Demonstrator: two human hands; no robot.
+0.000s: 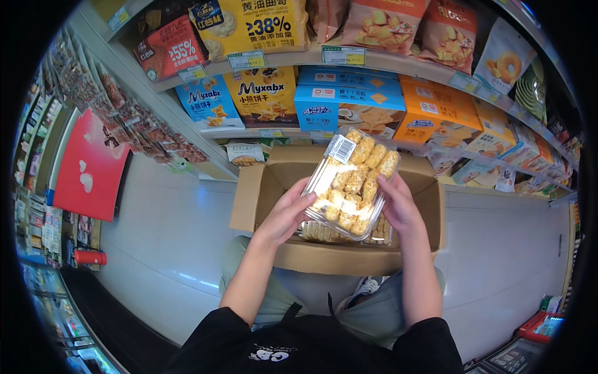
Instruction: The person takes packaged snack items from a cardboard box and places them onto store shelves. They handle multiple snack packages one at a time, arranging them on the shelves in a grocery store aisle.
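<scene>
Both hands hold a clear plastic box of golden crumb-coated pastry rolls [357, 180], tilted, with a barcode label at its upper left corner. My left hand [286, 211] grips the lower left side, thumb on the lid. My right hand [398, 201] grips the right side, its thumb near the edge. Below the box stands an open cardboard carton [322, 258] on the floor, its flaps spread. More clear packs of similar rolls [322, 231] lie inside the carton, partly hidden by the held box and my hands.
Shelves [280, 61] ahead carry bagged snacks and blue biscuit boxes [350, 105] beside orange ones [437, 112]. Hanging snack packets [135, 112] line the left side. A red panel [91, 168] and a red fire extinguisher [90, 257] are further left. My knees flank the carton.
</scene>
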